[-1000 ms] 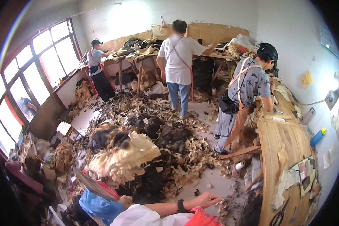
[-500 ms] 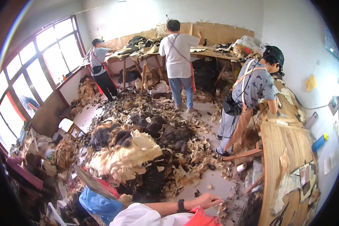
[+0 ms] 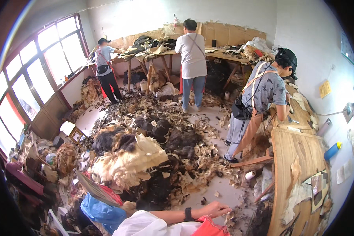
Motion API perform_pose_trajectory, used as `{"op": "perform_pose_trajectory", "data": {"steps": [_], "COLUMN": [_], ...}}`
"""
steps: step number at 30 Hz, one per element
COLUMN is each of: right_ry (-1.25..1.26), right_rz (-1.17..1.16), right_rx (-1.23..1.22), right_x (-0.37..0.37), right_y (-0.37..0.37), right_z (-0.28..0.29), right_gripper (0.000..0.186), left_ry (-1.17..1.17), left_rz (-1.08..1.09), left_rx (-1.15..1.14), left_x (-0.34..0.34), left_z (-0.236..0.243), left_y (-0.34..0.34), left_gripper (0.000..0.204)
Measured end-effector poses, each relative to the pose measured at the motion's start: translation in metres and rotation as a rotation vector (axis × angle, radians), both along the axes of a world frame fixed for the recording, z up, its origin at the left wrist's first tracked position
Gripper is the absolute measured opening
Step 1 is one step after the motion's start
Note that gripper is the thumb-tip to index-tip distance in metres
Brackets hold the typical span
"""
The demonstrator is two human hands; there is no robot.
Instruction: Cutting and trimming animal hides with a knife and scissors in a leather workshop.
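My left hand (image 3: 214,209) reaches in from the lower edge, across my body, with a black band on the wrist (image 3: 188,214). Its fingers stretch loosely to the right, slightly bent, and I see nothing in them. It lies just above the red apron cloth (image 3: 211,227) on my lap. A white sleeve (image 3: 143,225) covers the upper part of that arm. Fur scraps (image 3: 233,217) on the floor appear beyond the fingertips. My right hand is out of the picture.
A large fur pile (image 3: 128,161) covers the floor ahead. A wooden bench (image 3: 291,145) with scissors (image 3: 290,229) runs along the right. One person (image 3: 263,86) bends over it; two others (image 3: 190,55) (image 3: 104,59) stand at the far table. A blue bag (image 3: 102,210) lies near left.
The person at the middle of the far table has shifted to the right and lowered a raised arm. My left hand has barely moved.
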State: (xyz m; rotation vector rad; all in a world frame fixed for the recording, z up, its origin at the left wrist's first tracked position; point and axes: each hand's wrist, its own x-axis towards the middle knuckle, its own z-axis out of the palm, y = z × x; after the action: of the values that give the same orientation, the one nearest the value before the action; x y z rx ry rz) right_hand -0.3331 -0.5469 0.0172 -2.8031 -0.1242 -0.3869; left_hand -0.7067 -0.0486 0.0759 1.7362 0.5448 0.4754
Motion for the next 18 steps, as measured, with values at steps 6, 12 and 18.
{"op": "perform_pose_trajectory", "data": {"steps": [6, 12, 18], "right_ry": [0.017, 0.034, 0.045], "right_rz": [-0.001, -0.008, -0.009], "right_rx": [0.003, 0.003, 0.004], "right_x": [0.004, 0.002, 0.005], "right_y": [0.006, 0.008, 0.01], "right_z": [0.003, 0.006, 0.011], "right_gripper": [0.051, 0.05, 0.05], "left_ry": [-0.051, 0.068, 0.031], "left_rz": [0.028, -0.037, -0.014], "left_rx": [-0.006, 0.006, -0.026], "left_x": [0.002, 0.003, 0.008], "left_z": [0.013, -0.001, -0.013], "left_y": [-0.001, 0.005, 0.003], "left_gripper": [0.043, 0.038, 0.038]}}
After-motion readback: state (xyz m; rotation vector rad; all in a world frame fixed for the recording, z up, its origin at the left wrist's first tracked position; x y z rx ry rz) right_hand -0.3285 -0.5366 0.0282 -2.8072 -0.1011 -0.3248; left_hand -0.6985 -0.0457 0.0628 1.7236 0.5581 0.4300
